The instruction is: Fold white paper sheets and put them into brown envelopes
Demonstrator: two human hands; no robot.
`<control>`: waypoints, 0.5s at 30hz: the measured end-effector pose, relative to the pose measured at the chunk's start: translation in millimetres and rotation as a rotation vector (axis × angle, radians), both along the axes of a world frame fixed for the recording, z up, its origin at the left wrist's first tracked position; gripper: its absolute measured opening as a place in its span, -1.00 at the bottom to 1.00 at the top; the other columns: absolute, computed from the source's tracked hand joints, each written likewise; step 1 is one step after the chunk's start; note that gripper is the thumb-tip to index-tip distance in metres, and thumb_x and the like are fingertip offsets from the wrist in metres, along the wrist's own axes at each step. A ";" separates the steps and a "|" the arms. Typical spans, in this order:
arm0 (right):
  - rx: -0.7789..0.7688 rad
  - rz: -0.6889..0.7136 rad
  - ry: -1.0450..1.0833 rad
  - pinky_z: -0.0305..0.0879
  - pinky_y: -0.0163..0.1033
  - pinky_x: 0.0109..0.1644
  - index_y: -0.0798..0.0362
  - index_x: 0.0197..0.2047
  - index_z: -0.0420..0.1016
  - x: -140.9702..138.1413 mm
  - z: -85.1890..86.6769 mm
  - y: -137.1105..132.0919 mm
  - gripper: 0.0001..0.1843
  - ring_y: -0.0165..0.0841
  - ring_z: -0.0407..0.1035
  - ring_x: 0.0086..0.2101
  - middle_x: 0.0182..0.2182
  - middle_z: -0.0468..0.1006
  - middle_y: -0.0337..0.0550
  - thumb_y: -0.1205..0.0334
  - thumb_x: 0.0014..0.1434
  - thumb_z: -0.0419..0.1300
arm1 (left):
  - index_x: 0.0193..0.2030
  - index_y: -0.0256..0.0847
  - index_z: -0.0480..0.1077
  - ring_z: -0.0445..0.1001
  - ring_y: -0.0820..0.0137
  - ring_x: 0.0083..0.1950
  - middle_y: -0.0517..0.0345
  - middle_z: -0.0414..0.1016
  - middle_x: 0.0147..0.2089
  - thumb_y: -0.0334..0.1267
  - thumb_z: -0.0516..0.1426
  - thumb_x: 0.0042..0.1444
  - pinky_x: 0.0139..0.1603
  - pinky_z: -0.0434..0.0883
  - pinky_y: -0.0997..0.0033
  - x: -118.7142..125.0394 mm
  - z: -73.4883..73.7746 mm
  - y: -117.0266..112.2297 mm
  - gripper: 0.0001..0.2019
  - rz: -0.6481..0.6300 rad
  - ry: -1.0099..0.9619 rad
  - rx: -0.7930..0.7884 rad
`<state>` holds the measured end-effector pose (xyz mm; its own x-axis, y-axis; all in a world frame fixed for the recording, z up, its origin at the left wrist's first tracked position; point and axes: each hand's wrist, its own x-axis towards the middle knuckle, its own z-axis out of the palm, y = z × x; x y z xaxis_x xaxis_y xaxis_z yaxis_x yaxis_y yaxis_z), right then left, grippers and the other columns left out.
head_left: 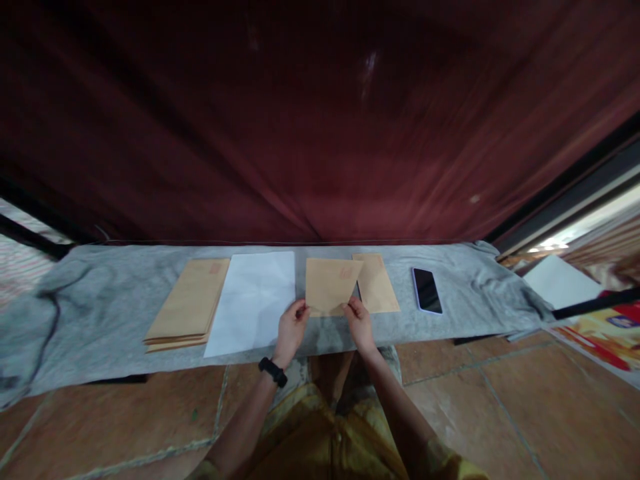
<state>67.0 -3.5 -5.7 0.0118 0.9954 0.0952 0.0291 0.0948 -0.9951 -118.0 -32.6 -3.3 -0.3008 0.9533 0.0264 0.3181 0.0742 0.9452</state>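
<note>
A brown paper envelope with a small reddish print at its upper right is held up between my two hands. My left hand pinches its lower left corner; a black band circles that wrist. At the lower right corner, my right hand grips the same envelope with thumb and fingers. Partly behind it, another brown envelope lies flat to the right. On the left are white paper sheets, and beyond them a stack of brown envelopes.
A grey cloth covers the narrow table. Right of the envelopes lies a phone with a dark screen. A dark red curtain hangs along the back edge. A colourful box and a white sheet-like item are at far right.
</note>
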 end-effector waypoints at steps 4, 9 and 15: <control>0.024 -0.003 -0.011 0.42 -0.08 0.09 0.05 0.00 0.52 -0.1 3.8 -2.1 -0.63 -0.19 0.49 -0.05 -0.09 0.64 -0.03 0.04 0.23 0.11 | -0.07 -0.17 0.50 0.57 0.27 -0.08 0.02 0.63 -0.05 -0.18 0.10 0.21 0.04 0.47 0.25 3.9 7.2 -1.0 -0.76 -0.026 0.063 -0.027; 0.006 -0.013 -0.057 0.44 -0.12 0.04 0.06 0.01 0.50 -2.6 12.2 4.6 -0.59 -0.21 0.50 -0.08 -0.09 0.63 -0.01 -0.01 0.29 0.04 | -0.05 -0.18 0.48 0.57 0.27 -0.08 -0.04 0.62 -0.03 -0.18 0.02 0.29 0.01 0.45 0.27 5.9 18.4 3.1 -0.74 -0.054 0.154 -0.046; -0.045 -0.050 -0.073 0.44 -0.13 -0.06 0.04 -0.14 0.53 -7.0 3.5 20.4 -0.59 -0.21 0.49 -0.17 -0.21 0.63 -0.05 -0.09 0.25 0.05 | -0.03 -0.18 0.48 0.56 0.31 -0.11 0.01 0.63 -0.06 -0.30 0.01 0.24 -0.04 0.43 0.33 3.1 22.6 15.9 -0.74 -0.070 0.206 -0.081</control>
